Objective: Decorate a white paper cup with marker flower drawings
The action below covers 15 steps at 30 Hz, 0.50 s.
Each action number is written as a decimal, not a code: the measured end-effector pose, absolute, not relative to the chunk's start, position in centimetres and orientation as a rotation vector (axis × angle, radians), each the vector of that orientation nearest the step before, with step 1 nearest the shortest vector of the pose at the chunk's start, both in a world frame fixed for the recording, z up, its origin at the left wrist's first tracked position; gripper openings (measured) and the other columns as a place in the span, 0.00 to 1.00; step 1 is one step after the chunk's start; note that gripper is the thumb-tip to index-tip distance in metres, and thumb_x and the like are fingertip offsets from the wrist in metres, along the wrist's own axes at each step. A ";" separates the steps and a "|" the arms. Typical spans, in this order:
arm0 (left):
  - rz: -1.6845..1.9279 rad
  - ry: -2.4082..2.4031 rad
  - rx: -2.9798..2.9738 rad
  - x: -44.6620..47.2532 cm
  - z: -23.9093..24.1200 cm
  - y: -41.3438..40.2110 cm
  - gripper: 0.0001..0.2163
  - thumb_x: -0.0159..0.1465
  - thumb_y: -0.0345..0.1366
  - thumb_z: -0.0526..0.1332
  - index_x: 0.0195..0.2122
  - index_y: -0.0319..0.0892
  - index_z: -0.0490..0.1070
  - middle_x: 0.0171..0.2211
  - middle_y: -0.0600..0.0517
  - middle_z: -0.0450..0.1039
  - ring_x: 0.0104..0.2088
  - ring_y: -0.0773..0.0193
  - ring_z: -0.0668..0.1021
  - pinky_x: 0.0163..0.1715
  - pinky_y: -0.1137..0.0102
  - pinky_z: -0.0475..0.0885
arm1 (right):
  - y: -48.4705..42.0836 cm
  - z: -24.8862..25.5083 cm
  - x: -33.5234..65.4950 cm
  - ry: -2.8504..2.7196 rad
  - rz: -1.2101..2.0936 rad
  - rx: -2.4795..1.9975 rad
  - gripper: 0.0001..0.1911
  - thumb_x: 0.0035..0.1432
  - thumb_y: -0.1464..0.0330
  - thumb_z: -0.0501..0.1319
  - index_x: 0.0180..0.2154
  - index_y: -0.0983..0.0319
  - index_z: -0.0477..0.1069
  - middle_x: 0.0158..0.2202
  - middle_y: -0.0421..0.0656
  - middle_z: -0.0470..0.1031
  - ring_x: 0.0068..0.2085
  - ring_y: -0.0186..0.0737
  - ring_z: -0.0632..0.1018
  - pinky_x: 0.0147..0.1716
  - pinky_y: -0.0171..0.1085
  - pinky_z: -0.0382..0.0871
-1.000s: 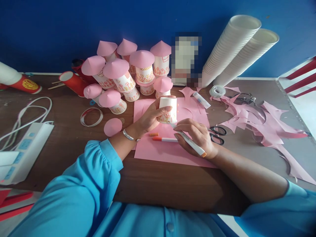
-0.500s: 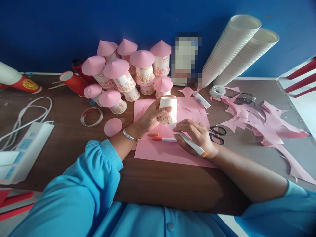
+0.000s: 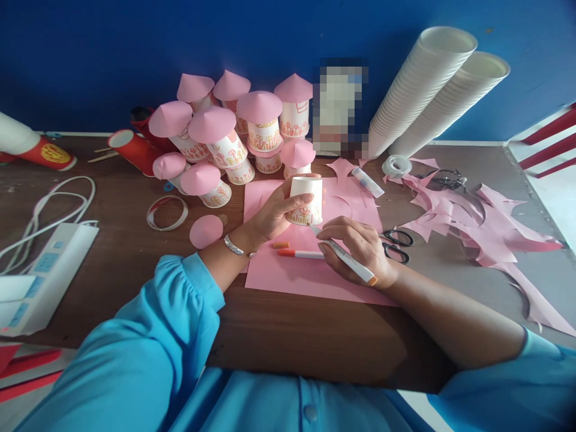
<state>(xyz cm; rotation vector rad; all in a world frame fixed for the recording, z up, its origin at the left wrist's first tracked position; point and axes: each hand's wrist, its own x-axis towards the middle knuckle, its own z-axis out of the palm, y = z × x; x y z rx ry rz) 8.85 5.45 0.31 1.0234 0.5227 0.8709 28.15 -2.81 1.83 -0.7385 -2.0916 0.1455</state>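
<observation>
My left hand [image 3: 275,213] is wrapped round a white paper cup [image 3: 306,191], held upside down above pink paper. Flowers and grass strokes in red and orange run along the cup's lower band. Between the fingers and thumb of my right hand [image 3: 360,249] is a marker [image 3: 348,261] with a white barrel and an orange end. Its tip is at the cup's rim; whether it touches I cannot tell. Below the cup lie an orange cap [image 3: 281,245] and a second marker [image 3: 299,254] with a red-orange end, partly behind my right hand. Pink paper sheets [image 3: 288,279] lie underneath.
Several decorated cups with pink cone roofs [image 3: 211,125] stand at the back. Behind on the right lean tall cup stacks [image 3: 420,90]. Pink scraps [image 3: 488,222], scissors [image 3: 398,245], clear tape [image 3: 396,166] and a glue stick [image 3: 368,182] lie right; a tape ring [image 3: 167,213] and power strip [image 3: 54,276], left.
Both hands keep their holds, and the marker tip stays by the cup's rim. The cup looks very slightly turned, its drawn flower a little further left.
</observation>
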 end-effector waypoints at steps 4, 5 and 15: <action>0.871 0.528 1.020 8.8 0.5 5.3 0.27 0.59 0.49 0.74 0.56 0.43 0.75 0.47 0.43 0.82 0.49 0.51 0.82 0.47 0.59 0.75 | -2.8 1.9 28.2 -2.068 0.114 -0.727 0.11 0.66 0.76 0.63 0.48 0.58 0.71 0.36 0.43 0.80 0.34 0.41 0.82 0.33 0.38 0.79; 0.870 0.527 1.019 8.9 0.5 5.3 0.27 0.59 0.49 0.74 0.56 0.43 0.75 0.47 0.43 0.82 0.48 0.51 0.82 0.47 0.59 0.75 | -2.8 1.8 28.3 -2.065 0.111 -0.730 0.12 0.66 0.76 0.63 0.49 0.58 0.71 0.36 0.43 0.80 0.35 0.41 0.83 0.33 0.38 0.79; 0.869 0.538 1.015 8.8 0.6 5.4 0.31 0.57 0.49 0.74 0.60 0.42 0.74 0.47 0.43 0.82 0.51 0.48 0.82 0.51 0.55 0.76 | -2.8 1.9 28.2 -2.078 0.127 -0.737 0.10 0.67 0.75 0.62 0.48 0.57 0.71 0.35 0.41 0.79 0.33 0.40 0.82 0.31 0.38 0.78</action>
